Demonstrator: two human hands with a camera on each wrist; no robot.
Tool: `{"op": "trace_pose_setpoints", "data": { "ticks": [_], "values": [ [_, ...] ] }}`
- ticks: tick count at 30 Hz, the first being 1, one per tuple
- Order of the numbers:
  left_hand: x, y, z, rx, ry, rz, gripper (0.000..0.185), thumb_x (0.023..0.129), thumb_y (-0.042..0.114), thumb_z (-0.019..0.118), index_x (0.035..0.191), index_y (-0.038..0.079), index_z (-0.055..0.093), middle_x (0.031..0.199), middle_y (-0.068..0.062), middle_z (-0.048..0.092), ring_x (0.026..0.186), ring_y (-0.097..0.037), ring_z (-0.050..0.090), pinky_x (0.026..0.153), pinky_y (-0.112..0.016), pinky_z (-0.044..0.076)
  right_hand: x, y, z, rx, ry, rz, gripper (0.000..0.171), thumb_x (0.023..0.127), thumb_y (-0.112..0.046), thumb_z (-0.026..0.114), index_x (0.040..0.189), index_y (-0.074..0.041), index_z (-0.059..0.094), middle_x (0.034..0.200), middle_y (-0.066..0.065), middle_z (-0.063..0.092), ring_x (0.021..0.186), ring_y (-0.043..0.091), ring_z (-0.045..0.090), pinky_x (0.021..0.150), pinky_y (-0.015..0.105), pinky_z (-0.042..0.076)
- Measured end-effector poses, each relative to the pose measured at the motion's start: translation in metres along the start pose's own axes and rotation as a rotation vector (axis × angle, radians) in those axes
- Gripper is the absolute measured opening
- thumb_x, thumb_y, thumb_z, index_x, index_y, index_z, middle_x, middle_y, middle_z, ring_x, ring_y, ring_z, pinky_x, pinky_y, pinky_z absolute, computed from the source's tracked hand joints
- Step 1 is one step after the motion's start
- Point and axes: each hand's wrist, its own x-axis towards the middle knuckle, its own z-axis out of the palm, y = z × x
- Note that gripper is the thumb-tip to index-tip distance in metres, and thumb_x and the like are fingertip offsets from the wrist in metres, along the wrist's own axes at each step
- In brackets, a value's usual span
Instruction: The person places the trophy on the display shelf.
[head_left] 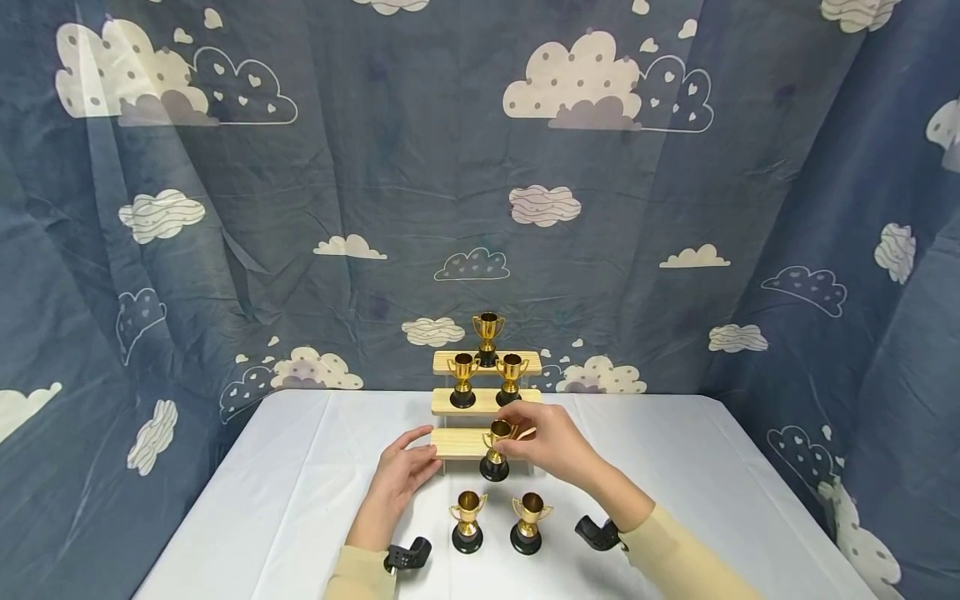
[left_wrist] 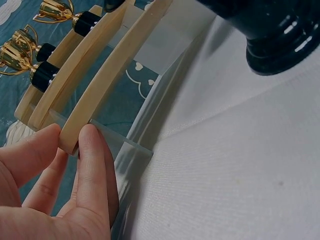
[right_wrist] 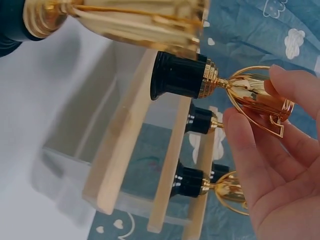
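Observation:
My right hand point(head_left: 551, 437) pinches a small gold trophy cup point(head_left: 494, 468) by its bowl and handle. The trophy stands upright over the right part of the lowest board point(head_left: 459, 444) of a wooden three-step display stand. In the right wrist view its black base point(right_wrist: 177, 75) is at that board; whether it touches cannot be told. At the board's left end, my left hand point(head_left: 401, 475) grips the wood between thumb and fingers point(left_wrist: 92, 165). One trophy point(head_left: 487, 337) tops the stand, and two more, a left one point(head_left: 462, 379) and a right one point(head_left: 511, 379), occupy the middle board.
Two further trophies, one left point(head_left: 467, 522) and one right point(head_left: 527, 522), stand on the white tablecloth point(head_left: 300, 500) in front of the stand, between my forearms. Clear supports point(left_wrist: 125, 137) hold up the boards. Behind the table hangs a blue cloud-patterned curtain point(head_left: 420, 192).

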Motion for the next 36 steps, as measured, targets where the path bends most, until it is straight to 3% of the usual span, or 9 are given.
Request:
{"op": "trace_pose_setpoints", "data": {
  "ticks": [8,19,27,36],
  "values": [
    [0.000,0.000,0.000,-0.002,-0.002,0.002,0.055,0.090,-0.009,0.064,0.143,-0.003,0.050,0.097,-0.013,0.069,0.086,-0.019,0.070,0.083,-0.033,0.060,0.010,-0.008,-0.007,-0.095,-0.020,-0.010,0.031,0.082,-0.026,0.085,0.110,-0.024,0.071,0.096,-0.013,0.068,0.084,0.005,0.066,0.074,0.025,0.058],
    [0.001,-0.001,0.000,-0.003,-0.001,0.005,0.053,0.091,-0.010,0.063,0.142,-0.004,0.051,0.096,-0.013,0.070,0.084,-0.018,0.071,0.083,-0.033,0.060,0.029,-0.016,-0.012,-0.118,-0.030,-0.027,0.030,0.082,-0.027,0.086,0.108,-0.024,0.071,0.095,-0.012,0.068,0.085,0.004,0.065,0.074,0.026,0.057],
    [0.001,-0.002,-0.001,-0.008,-0.012,0.011,0.053,0.090,-0.010,0.063,0.141,-0.005,0.051,0.095,-0.013,0.070,0.085,-0.020,0.071,0.083,-0.034,0.060,0.045,-0.021,-0.007,-0.134,-0.046,-0.030,0.032,0.081,-0.028,0.086,0.109,-0.022,0.071,0.092,-0.012,0.068,0.076,0.005,0.063,0.068,0.028,0.056],
    [0.000,0.000,-0.001,-0.003,-0.021,0.004,0.055,0.092,-0.007,0.063,0.145,-0.003,0.047,0.109,-0.015,0.068,0.091,-0.019,0.070,0.088,-0.036,0.058,0.061,-0.025,0.002,-0.133,-0.056,-0.034,0.032,0.081,-0.029,0.086,0.109,-0.021,0.071,0.096,-0.009,0.068,0.077,0.008,0.065,0.067,0.027,0.057]
  ]
}}
